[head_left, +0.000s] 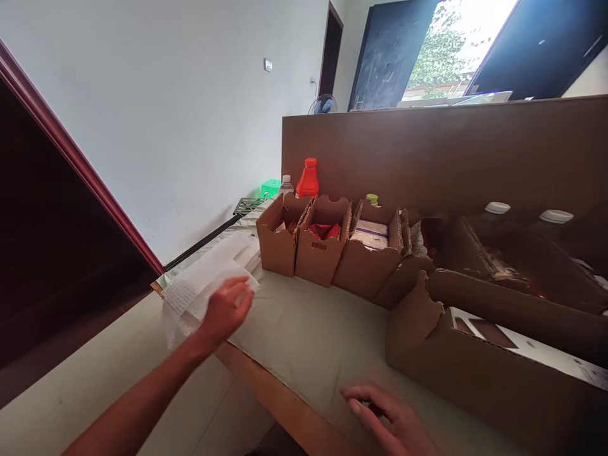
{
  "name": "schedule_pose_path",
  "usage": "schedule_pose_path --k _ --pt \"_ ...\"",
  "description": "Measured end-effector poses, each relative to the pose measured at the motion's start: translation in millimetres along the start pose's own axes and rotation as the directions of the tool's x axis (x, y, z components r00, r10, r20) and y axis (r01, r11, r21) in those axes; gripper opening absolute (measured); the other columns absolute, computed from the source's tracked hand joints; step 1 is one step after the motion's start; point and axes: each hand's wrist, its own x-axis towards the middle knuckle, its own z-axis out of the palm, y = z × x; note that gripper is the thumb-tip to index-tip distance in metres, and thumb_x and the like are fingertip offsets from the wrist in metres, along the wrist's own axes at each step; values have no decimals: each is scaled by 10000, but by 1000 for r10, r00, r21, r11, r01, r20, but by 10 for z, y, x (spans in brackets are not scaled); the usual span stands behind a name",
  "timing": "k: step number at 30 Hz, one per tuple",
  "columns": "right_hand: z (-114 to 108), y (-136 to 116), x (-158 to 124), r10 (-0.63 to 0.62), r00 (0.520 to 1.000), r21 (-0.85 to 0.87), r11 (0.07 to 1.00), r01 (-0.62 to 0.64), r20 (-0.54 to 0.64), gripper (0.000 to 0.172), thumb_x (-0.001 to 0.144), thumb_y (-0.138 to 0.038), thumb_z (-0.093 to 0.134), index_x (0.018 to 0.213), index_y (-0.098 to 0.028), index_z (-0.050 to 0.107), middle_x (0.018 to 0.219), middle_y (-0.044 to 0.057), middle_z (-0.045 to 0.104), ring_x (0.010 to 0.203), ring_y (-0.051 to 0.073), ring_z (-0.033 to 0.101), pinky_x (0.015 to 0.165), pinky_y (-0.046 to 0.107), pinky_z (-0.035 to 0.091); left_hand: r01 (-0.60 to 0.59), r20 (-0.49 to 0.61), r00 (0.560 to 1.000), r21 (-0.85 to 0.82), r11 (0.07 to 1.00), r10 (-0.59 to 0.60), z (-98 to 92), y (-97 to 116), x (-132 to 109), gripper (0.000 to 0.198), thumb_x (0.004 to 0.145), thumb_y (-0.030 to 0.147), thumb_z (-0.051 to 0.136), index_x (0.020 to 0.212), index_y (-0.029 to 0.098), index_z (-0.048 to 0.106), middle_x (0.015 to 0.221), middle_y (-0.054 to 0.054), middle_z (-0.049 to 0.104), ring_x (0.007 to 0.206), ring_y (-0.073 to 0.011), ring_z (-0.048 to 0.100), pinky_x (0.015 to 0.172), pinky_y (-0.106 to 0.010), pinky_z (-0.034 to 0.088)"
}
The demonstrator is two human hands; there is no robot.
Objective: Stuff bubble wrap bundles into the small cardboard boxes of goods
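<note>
At the left of the table, my left hand (228, 308) is over a stack of clear bubble wrap bags (209, 272), near their right edge. Its fingers are loosely bent with the thumb apart, and I see nothing held in them. Whether the fingertips touch the plastic is unclear. Lower down, my right hand (392, 418) hovers over the front edge of the table, slightly blurred. A gap shows between its curved fingers and thumb, with nothing inside.
Cardboard bins with red packets (324, 232) and white packs (370, 235) line the table's back. A long cardboard box (456, 361) holds flat white boxes at right. Behind stand a red bottle (308, 179), white-capped bottles and a brown partition (427, 152). The covered tabletop (304, 329) has a wooden edge.
</note>
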Motion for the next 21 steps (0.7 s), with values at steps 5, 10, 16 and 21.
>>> schedule_pose_path --k 5,10,16,21 --pt "371 2 263 241 970 366 900 -235 32 469 810 -641 650 1005 -228 759 1027 109 770 970 287 712 691 323 551 -161 122 978 -64 985 167 565 392 -675 223 927 226 512 966 202 730 1111 -119 775 1021 -239 737 913 -382 596" --pt "666 20 595 259 942 642 690 -335 212 478 748 -629 725 889 -175 675 770 50 688 668 200 633 572 288 478 -410 267 835 -284 867 482 613 697 -1193 262 960 379 539 1031 224 737 1186 -90 758 1134 -212 702 1013 -322 548" --pt "653 -239 785 132 975 388 901 -194 179 365 816 -475 649 1037 -193 719 736 -8 617 666 167 548 616 269 421 -38 104 995 312 949 6 -237 -296 -369 308 902 400 564 1090 224 734 1258 -122 711 1213 -290 631 1073 -467 481" --pt "672 -498 1030 -23 976 253 967 -34 219 353 940 -365 504 1194 -204 689 738 -23 560 648 137 472 599 256 364 169 48 977 415 894 -207 -503 -1079 347 292 779 365 615 989 211 748 1123 -121 739 1041 -314 674 913 -426 531"
